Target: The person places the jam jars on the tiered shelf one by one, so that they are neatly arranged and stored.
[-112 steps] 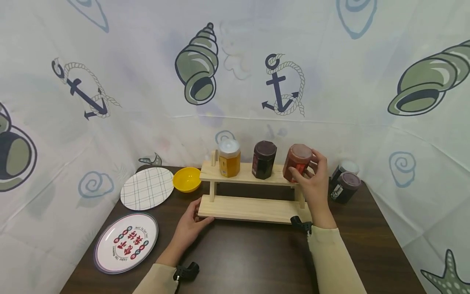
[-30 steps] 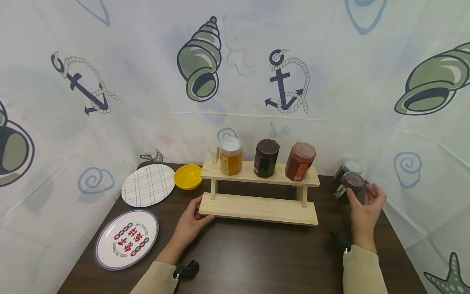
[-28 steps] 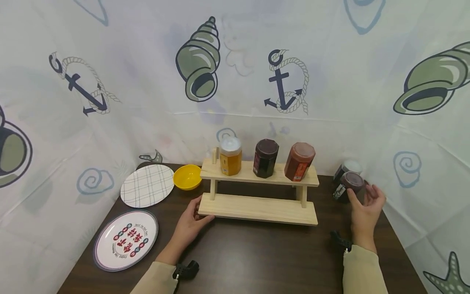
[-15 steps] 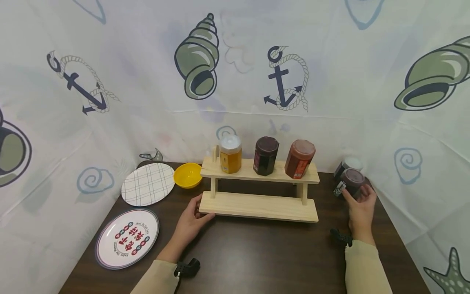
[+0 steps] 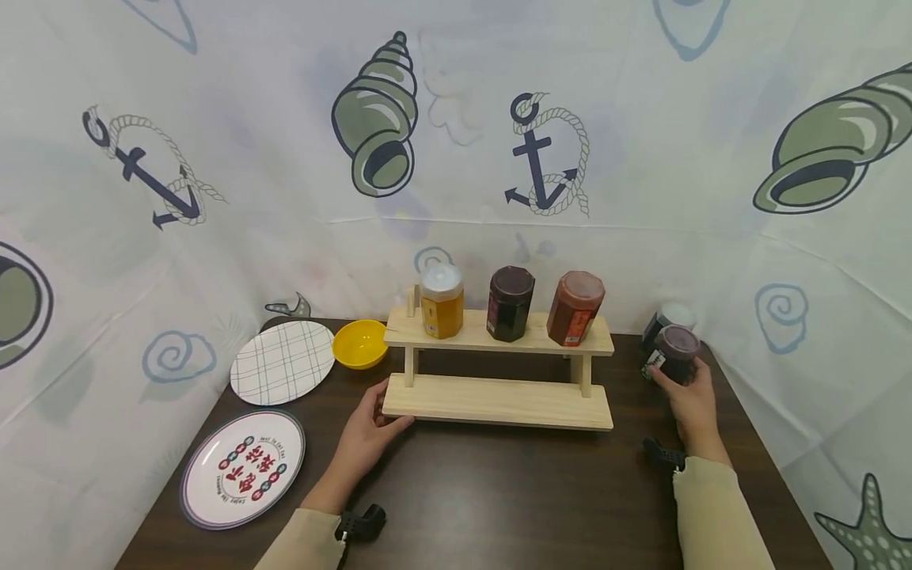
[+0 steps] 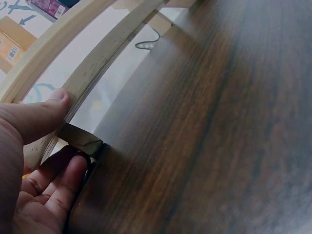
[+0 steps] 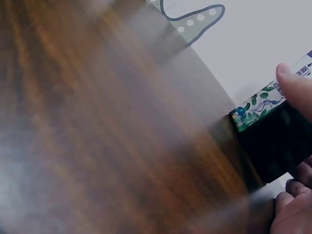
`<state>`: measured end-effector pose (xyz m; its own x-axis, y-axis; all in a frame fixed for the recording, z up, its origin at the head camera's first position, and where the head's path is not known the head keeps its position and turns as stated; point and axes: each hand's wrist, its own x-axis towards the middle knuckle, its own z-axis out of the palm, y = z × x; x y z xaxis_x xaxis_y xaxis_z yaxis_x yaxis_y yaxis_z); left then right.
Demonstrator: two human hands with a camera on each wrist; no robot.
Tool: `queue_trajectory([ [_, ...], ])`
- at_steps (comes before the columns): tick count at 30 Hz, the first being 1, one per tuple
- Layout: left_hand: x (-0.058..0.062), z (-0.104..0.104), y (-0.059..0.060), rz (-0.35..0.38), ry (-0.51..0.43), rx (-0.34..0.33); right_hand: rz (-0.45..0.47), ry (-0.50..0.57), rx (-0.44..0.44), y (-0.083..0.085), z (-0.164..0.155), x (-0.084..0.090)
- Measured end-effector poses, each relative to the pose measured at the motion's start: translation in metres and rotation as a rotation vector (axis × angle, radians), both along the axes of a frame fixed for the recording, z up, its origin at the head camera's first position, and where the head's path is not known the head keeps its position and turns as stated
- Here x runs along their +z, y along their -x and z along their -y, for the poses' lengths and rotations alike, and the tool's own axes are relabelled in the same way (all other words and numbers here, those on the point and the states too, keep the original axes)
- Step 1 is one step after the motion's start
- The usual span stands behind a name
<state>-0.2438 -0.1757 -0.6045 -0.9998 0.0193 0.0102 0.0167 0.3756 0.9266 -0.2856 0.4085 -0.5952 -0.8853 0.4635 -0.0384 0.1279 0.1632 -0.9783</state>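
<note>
Table: the dark brown wooden table (image 5: 499, 499) carries everything here, backed by a white cloth printed with shells and anchors (image 5: 385, 119).
Shelf: a two-tier pale wooden shelf (image 5: 499, 400) stands at the table's centre; its top board holds three jars in a row.
Plates: a round white plate with red lettering (image 5: 244, 467) lies at 8 o'clock from the shelf, and a round white checked plate (image 5: 283, 362) at 9 o'clock.
Left hand: the left hand (image 5: 366, 431) rests at the shelf's lower left corner, thumb pressed on the bottom board's edge and fingers under it, so it grips that corner; the left wrist view shows the thumb (image 6: 41, 117) on the wood.
Right hand: the right hand (image 5: 687, 400) is wrapped round the dark purple jar with the brownish lid (image 5: 671, 355), fingers and thumb closed on its sides.
Held jar: it stands on the table at 3 o'clock from the shelf, near the right edge; the right wrist view shows a fingertip (image 7: 295, 87) on its patterned label.
Shelf jars: an amber jar with a white lid (image 5: 441, 301) at the left, a dark purple hexagonal jar (image 5: 509, 304) in the middle, a reddish-brown jar (image 5: 575, 308) at the right.
Bowl: a small yellow bowl (image 5: 359, 344) sits just beside the shelf's left end, at 10 o'clock from the left hand.
Back jar: a dark jar with a white lid (image 5: 670, 317) stands just behind the held one, at 12 o'clock from it.
</note>
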Motion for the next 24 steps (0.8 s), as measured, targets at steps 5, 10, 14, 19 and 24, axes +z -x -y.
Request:
queue_trajectory([
  [5,0.0008,-0.0001,-0.0002,0.004,-0.010,-0.005,0.049,-0.057,0.033,0.0013,-0.0006,0.0000],
  [10,0.0022,-0.0005,0.0001,0.016,-0.010,-0.003,0.038,-0.084,0.023,0.0010,0.0015,0.0016],
  [14,0.0025,-0.0009,0.0007,0.019,-0.010,-0.002,0.003,-0.106,0.004,0.0004,0.0034,0.0031],
  [19,0.0020,-0.0011,0.0001,0.014,-0.007,-0.004,-0.009,-0.156,-0.038,0.0000,0.0048,0.0021],
  [24,0.0020,-0.0005,-0.0013,0.002,0.011,-0.004,-0.012,-0.164,-0.085,-0.0004,0.0049,-0.0014],
])
